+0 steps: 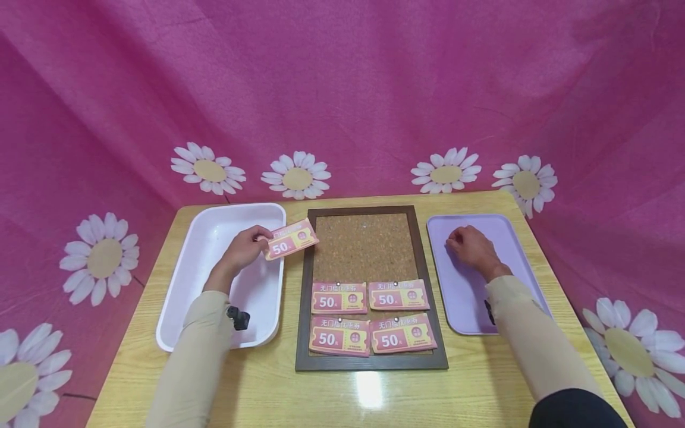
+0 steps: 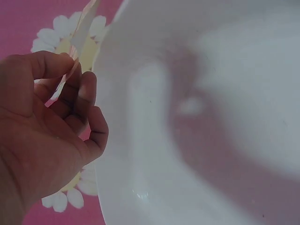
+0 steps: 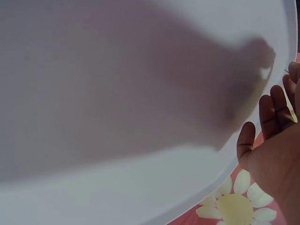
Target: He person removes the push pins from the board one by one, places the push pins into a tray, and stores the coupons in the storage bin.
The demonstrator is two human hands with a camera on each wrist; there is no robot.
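Pink coupon point(image 1: 293, 238) pinched in the left hand point(image 1: 245, 245) over a white tub point(image 1: 211, 229); four pinned coupons point(image 1: 340, 337) crowd the cork board point(image 1: 364, 246); the right hand point(image 1: 473, 249) pinches a thin pin point(image 3: 286, 71) above the lilac tray point(image 1: 461, 306).

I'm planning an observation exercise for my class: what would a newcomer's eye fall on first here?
First, probably the magenta curtain with big white daisies, behind the wood-grain table. Then four pink 50 coupons, pinned in two rows on the lower half of the framed corkboard. Left of it, the left hand pinches another coupon by the right rim of the white tub.
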